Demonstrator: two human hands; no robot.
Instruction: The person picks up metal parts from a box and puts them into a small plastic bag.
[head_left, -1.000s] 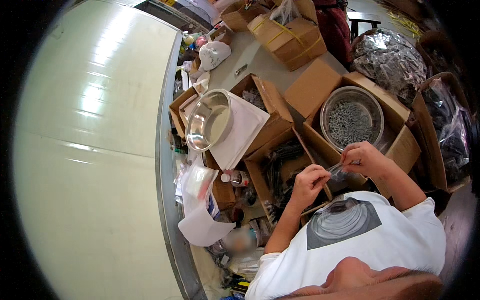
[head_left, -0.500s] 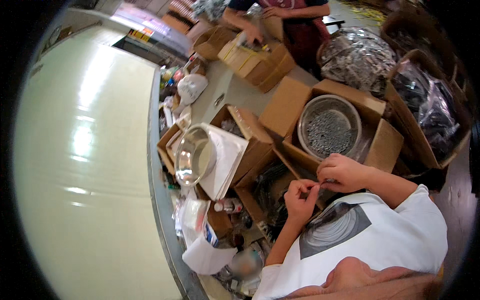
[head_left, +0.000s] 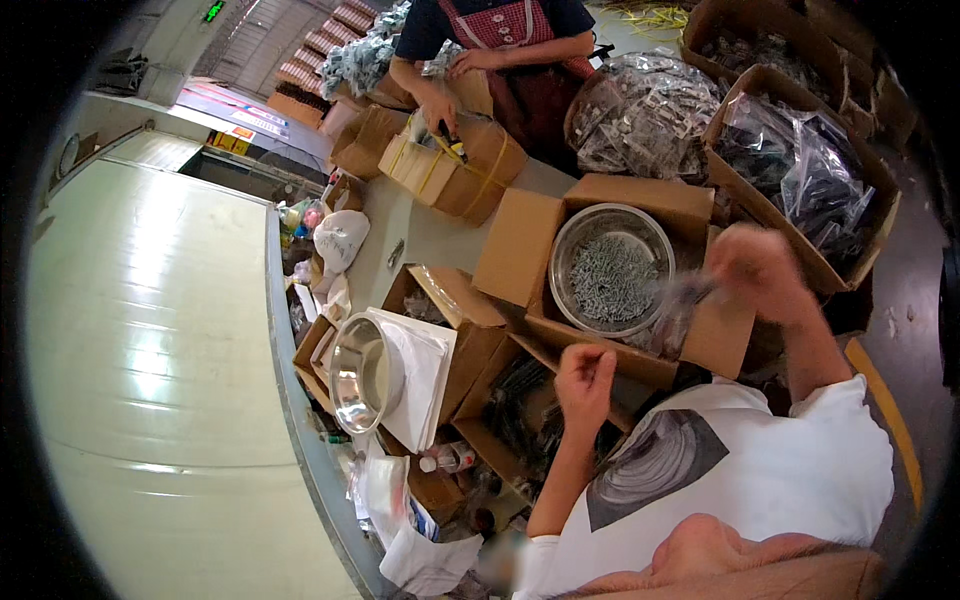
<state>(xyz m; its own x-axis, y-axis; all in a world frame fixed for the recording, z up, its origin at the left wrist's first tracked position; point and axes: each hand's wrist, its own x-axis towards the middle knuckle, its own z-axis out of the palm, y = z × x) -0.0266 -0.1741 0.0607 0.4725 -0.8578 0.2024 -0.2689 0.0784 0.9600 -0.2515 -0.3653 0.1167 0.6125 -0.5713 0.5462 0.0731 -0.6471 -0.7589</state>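
Observation:
My left hand (head_left: pixel 585 385) is raised in front of my chest, above an open carton of dark parts (head_left: pixel 525 390). Its fingers are curled together, and whatever they may hold is hidden. My right hand (head_left: pixel 757 270), smeared by motion, is at the right side of another open carton (head_left: pixel 518 245). A blurred clear plastic bag (head_left: pixel 683 305) hangs from its fingertips over that carton's near right corner. Inside the carton sits a round metal bowl (head_left: pixel 657 228) with many small grey screw-like pieces (head_left: pixel 612 278), just beyond both hands.
Across the table (head_left: pixel 375 262), a person (head_left: pixel 520 60) works with a yellow-black tool on a strapped carton (head_left: pixel 475 185). Bagged parts (head_left: pixel 645 115) and a carton of plastic bags (head_left: pixel 800 160) stand at right. An empty metal bowl (head_left: pixel 345 375) rests on white sheets (head_left: pixel 425 375) at left.
My hands were together at the fingertips and have come apart. The right hand has moved right and away from me, the clear bag trailing from it. The whole view has shifted.

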